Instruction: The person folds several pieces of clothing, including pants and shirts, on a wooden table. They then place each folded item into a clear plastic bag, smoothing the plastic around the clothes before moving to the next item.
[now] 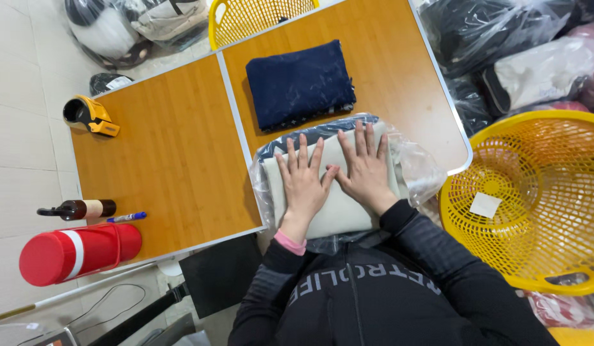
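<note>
At the near edge of the wooden desk [175, 154], both hands lie open and flat, fingers spread, on a folded cream cloth [338, 208] that sits inside a clear plastic bag [415, 170]; the left hand [303, 182] and the right hand [366, 168] press side by side with thumbs almost touching. Just beyond the bag lies a folded navy cloth [300, 83], while a yellow tape dispenser [89, 115], a small brown bottle [79, 209], a blue pen [127, 217] and a red flask [76, 252] sit along the desk's left side, and a yellow basket [534, 198] stands on the right
</note>
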